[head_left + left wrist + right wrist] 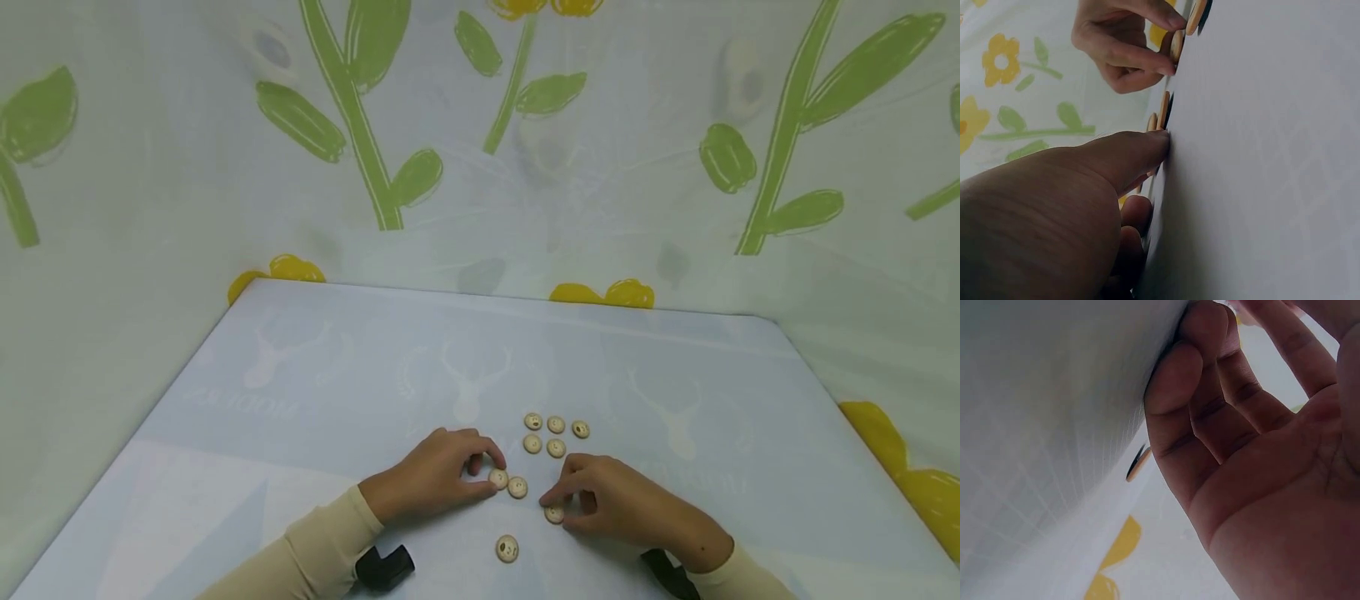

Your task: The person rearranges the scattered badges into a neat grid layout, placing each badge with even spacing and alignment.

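Observation:
My left hand pinches a small round wooden disc between thumb and index finger, low on the table. Right beside that disc lies another wooden disc. To the right, my right hand grips a third disc at its edges with thumb and fingers; in the left wrist view this disc stands out edge-on. Dark marks show on the discs' pale faces. In the right wrist view the curled fingers of my right hand hide its disc.
Several more discs lie in two short rows beyond my hands. A single disc sits closer to me, between the forearms. The pale table carries faint deer prints and ends at a leaf-patterned curtain.

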`<move>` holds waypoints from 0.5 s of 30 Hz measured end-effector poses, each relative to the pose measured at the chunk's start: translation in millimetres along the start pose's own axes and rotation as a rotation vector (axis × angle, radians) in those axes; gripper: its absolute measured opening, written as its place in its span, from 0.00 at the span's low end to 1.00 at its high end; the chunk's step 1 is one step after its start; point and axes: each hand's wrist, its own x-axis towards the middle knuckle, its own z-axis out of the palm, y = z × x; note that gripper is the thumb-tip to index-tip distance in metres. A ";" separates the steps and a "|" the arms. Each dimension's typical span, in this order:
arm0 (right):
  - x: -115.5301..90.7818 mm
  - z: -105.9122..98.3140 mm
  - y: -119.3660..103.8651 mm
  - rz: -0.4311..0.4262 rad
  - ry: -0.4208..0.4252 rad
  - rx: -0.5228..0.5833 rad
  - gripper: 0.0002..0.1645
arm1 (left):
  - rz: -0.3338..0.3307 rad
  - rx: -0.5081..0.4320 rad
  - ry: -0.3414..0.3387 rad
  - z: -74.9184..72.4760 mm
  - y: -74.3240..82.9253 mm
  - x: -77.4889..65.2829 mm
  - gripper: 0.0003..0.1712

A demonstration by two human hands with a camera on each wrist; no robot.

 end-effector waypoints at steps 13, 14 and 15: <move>0.1 0.0 -0.6 -0.029 0.012 0.024 0.12 | -0.023 -0.004 -0.017 1.6 -1.1 1.0 0.10; 0.2 0.1 -0.5 -0.025 0.014 0.026 0.12 | -0.025 -0.002 -0.017 1.7 -1.1 1.0 0.10; 0.4 0.2 -0.4 -0.021 0.015 0.026 0.11 | -0.027 0.000 -0.017 1.6 -1.2 1.3 0.10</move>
